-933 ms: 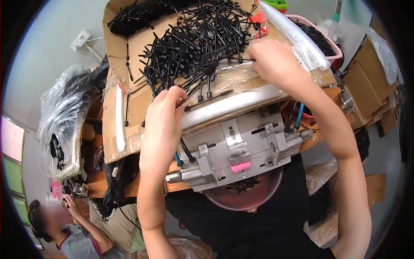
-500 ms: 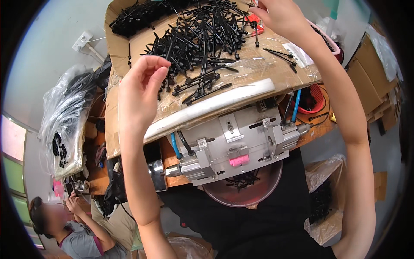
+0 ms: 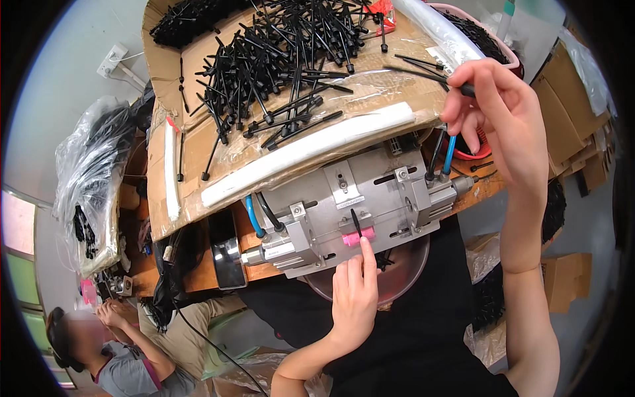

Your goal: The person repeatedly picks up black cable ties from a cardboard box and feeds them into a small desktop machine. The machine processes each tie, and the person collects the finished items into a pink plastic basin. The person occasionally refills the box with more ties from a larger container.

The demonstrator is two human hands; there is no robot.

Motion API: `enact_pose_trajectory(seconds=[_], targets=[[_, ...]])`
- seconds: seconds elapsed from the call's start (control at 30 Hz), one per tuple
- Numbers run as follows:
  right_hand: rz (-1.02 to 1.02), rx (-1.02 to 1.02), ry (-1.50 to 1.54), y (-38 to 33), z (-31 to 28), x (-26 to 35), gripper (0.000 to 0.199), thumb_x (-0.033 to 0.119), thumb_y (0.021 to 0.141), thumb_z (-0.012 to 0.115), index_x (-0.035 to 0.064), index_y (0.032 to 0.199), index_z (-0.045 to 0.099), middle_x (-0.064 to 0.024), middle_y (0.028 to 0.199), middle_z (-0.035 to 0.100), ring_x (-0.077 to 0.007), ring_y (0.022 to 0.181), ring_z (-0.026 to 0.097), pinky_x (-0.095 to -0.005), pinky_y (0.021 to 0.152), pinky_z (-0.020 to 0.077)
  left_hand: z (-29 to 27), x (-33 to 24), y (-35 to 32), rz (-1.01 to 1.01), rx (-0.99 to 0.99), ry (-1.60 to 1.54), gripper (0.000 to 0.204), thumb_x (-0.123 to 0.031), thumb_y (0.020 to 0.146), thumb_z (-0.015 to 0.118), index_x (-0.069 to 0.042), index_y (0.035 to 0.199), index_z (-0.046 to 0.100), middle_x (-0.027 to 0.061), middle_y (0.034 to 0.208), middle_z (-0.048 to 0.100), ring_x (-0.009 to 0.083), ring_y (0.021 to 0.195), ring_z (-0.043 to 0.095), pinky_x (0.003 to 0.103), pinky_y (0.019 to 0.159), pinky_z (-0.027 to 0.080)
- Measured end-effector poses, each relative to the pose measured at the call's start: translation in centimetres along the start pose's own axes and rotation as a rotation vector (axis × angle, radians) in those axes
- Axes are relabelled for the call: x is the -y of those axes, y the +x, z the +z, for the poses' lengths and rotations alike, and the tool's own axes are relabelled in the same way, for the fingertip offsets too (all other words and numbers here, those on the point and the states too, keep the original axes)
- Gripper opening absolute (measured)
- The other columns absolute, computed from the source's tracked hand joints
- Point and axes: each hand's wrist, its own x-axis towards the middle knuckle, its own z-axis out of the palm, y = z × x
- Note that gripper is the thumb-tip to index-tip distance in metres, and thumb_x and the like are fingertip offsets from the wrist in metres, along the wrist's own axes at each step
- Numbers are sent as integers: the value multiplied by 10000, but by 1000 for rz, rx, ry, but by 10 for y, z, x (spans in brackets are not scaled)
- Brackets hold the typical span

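My left hand (image 3: 354, 298) reaches over the metal fixture (image 3: 317, 258). Its index fingertip rests at the lower end of a thin black rod (image 3: 356, 220), which lies across the pink block (image 3: 358, 236). The other fingers are curled and the thumb is hidden. Above the right end of the fixture, my right hand (image 3: 506, 116) pinches another black rod (image 3: 423, 73) by its thicker end. On the cardboard tray (image 3: 264, 159) lies a heap of similar black rods (image 3: 271, 59) with thick ends.
Beneath the fixture a round bowl (image 3: 311, 288) holds more rods. Blue air hoses (image 3: 253, 215) rise from the fixture. A phone-like black slab (image 3: 227, 258) lies left, and a red basket (image 3: 486, 149) stands right. Another person (image 3: 132, 357) works at the lower left.
My left hand has come down from beside the heap to the pink block, where a rod now lies. My right hand has moved nearer from the far edge and now holds a rod.
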Motion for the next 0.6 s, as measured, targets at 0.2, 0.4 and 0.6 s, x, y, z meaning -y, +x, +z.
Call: enact_pose_trajectory(seconds=[0.2, 0.4, 0.6], targets=[[5, -108, -1, -48, 22, -5, 193, -79, 849, 633, -57, 1041, 628, -128, 973, 671, -140, 812, 648, -233, 593, 529, 2, 10, 6, 16, 21, 27, 586, -48, 830, 652, 91, 1366, 459, 102, 960, 537, 225, 866, 530, 340, 789, 461], [-161, 85, -487, -133, 76, -57, 573, -64, 730, 743, -13, 1273, 567, -132, 796, 625, -254, 649, 601, -337, 570, 488, -53, 34, 54, 11, -99, -144, 445, -21, 843, 630, -16, 1279, 547, 143, 1014, 534, 289, 931, 516, 403, 849, 438], [-153, 206, -599, -161, 107, -96, 634, -20, 757, 735, -51, 1344, 499, -88, 688, 553, -213, 603, 576, -348, 532, 468, -76, 111, 143, 33, -168, -194, 162, -5, 886, 574, -48, 1039, 604, 144, 1040, 556, 340, 959, 516, 419, 870, 418]])
